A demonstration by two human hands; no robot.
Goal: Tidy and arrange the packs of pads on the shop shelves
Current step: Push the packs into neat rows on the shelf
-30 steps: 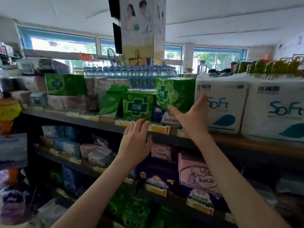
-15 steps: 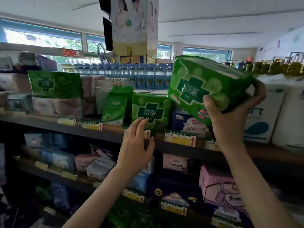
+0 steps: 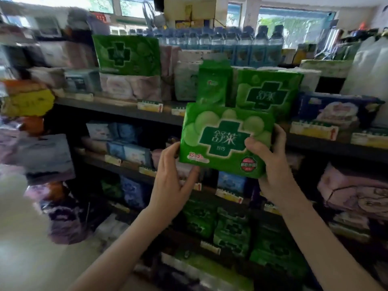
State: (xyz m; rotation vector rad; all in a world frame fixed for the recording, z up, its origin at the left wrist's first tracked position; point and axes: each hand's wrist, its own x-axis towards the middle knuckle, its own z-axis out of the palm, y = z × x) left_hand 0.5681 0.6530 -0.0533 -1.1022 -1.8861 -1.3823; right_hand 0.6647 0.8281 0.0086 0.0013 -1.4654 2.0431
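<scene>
Fingers [image 3: 280, 136] of right hand [image 3: 273, 171] curl round right edge of green pack [image 3: 222, 139], thumb on front; left hand [image 3: 170, 177] pinches its lower-left corner. Pack's held off-shelf, w/ matching pack [image 3: 267, 91] just above the fingertips. Prob. early: placing it + other rows left.

Daylight pours through the windows [image 3: 294, 24] behind the top shelf [image 3: 117, 109], glaring and washed out. Beneath that shelf the lower shelves [image 3: 126, 168] lie in deep shadow. Left of it, stacked goods [image 3: 27, 101] smear, perhaps from motion blur.
</scene>
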